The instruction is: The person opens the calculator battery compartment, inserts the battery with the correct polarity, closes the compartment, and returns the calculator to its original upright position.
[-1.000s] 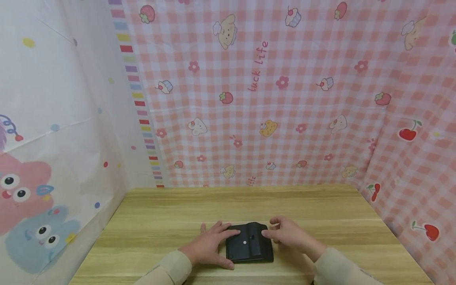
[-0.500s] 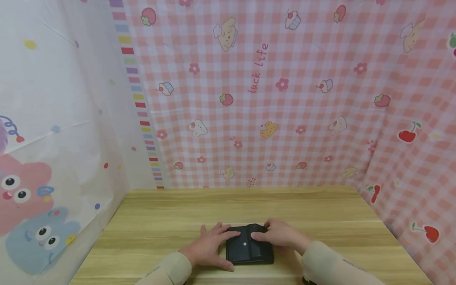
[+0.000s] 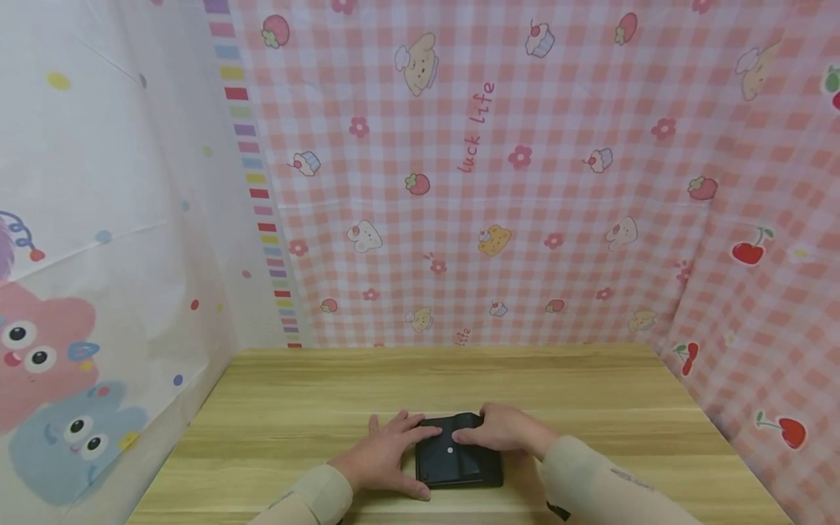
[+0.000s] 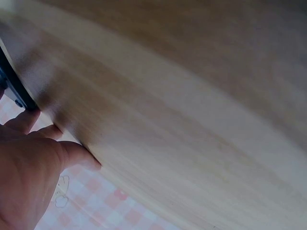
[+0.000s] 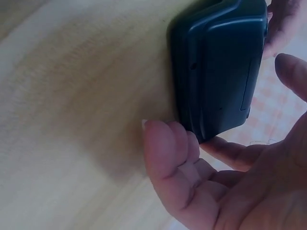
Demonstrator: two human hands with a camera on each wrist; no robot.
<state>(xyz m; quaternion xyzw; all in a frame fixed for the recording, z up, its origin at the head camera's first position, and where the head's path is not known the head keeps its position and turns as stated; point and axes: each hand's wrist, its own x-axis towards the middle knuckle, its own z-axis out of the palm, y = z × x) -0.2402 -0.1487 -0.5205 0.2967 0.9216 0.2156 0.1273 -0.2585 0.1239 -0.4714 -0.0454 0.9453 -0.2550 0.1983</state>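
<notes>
A black plastic device (image 3: 453, 470) with a raised ridge and a small white dot lies on the table in the head view. My left hand (image 3: 387, 453) spreads over its left side, forefinger on top and thumb at the near left corner. My right hand (image 3: 508, 429) grips the far right part, thumb on the ridge and fingers at the back edge. In the right wrist view, the device (image 5: 223, 72) shows a small round hole and a panel seam on its side, and the lower fingers curl at its corner. Only a dark edge of the device (image 4: 17, 84) shows in the left wrist view.
The device lies near the front of a wood-grain table (image 3: 315, 394). A pink checked cloth (image 3: 446, 219) hangs behind the table and along its right side. A white cloth (image 3: 131, 182) with cartoon figures hangs at the left.
My right hand has moved left over the device, its thumb passing from the right part onto the ridge and covering a small dark slot there. My left hand and the device have stayed in place.
</notes>
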